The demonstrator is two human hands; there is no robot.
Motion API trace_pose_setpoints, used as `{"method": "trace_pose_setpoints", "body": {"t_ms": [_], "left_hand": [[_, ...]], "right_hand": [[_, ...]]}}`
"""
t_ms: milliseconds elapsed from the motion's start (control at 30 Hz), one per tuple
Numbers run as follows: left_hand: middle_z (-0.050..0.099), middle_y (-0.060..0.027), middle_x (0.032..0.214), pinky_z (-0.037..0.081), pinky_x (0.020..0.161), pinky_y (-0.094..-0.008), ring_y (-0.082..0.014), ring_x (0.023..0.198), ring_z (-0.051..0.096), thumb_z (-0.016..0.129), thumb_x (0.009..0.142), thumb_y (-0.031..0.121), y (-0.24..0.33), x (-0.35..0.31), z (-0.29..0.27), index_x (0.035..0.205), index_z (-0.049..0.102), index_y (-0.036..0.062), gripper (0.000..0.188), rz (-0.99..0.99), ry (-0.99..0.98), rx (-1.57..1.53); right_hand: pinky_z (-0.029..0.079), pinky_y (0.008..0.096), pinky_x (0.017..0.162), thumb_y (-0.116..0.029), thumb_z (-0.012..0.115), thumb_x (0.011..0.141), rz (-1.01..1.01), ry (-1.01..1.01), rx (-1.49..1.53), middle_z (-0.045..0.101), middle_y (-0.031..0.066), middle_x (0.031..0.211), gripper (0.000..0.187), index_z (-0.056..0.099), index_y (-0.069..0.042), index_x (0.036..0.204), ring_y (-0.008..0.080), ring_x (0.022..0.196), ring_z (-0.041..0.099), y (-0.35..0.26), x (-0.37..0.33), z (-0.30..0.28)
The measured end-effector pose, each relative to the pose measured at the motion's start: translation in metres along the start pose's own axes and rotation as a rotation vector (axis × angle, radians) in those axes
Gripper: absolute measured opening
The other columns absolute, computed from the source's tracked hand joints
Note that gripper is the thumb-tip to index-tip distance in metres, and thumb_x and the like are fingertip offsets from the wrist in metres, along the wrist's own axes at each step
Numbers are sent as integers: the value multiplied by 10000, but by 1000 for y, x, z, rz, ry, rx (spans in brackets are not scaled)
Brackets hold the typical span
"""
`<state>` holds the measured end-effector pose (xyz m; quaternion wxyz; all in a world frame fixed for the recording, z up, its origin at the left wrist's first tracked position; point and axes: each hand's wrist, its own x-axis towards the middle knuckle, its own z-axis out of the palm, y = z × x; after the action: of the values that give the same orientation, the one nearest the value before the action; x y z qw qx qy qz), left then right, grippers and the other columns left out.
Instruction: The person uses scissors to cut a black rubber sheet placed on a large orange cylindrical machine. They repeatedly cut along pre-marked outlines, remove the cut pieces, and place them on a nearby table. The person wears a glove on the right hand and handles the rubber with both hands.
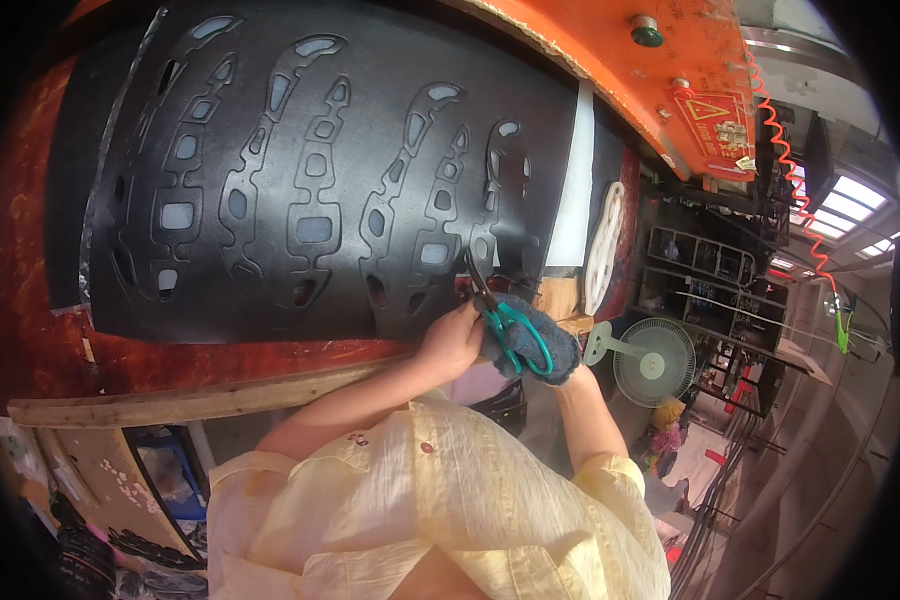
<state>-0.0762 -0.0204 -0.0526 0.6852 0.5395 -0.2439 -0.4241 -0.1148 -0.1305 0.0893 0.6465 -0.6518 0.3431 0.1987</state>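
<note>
A large black sheet [360, 170], pressed with several rows of chain-like cut-out shapes, covers the work table. At its near right edge, my right hand [550, 345], in a dark grey fuzzy glove, is closed around scissors [518, 335] with teal handles. The dark blades point away from me and lie over the sheet next to a cut-out row. My bare left hand [453, 345] is just left of the scissors, fingers curled in at the sheet's edge and seemingly pinching it. Its fingertips are partly hidden.
An orange machine [610, 60] with a green button overhangs the far right. White sheet material [577, 190] and a pale perforated strip [604, 245] lie right of the black sheet. A wooden rail [200, 398] borders the near table edge. A fan [655, 362] stands to the right.
</note>
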Motion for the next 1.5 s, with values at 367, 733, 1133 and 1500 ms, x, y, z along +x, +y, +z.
{"method": "trace_pose_setpoints", "body": {"t_ms": [367,733,1133,1500], "left_hand": [[589,-200,1048,458,820,-390,-361,968,585,503,883,99,51,-29,-61,1246,470,23,373,86,-128,240],[573,-159,1144,502,711,-326,-241,892,626,572,868,122,158,-42,-103,1312,466,60,460,141,-406,214],[634,-78,924,468,673,-265,-104,756,575,564,900,114,100,29,-100,1056,577,-5,197,-5,-52,500],[650,-119,944,494,629,-340,-224,652,632,617,854,171,105,24,-94,1207,466,71,397,-193,37,252]], "right_hand": [[429,203,515,-335,689,809,-256,274,142,581,25,862,689,391,7,1328,96,643,532,34,12,43],[455,243,637,-171,710,792,-253,22,310,554,28,910,699,361,-53,1385,114,760,528,42,14,20],[470,267,750,-19,712,743,-197,102,178,561,31,998,687,407,-61,1358,120,860,538,62,22,21],[460,258,586,-181,712,771,1,104,404,601,68,836,608,458,-19,1299,142,666,563,26,11,21]]}}
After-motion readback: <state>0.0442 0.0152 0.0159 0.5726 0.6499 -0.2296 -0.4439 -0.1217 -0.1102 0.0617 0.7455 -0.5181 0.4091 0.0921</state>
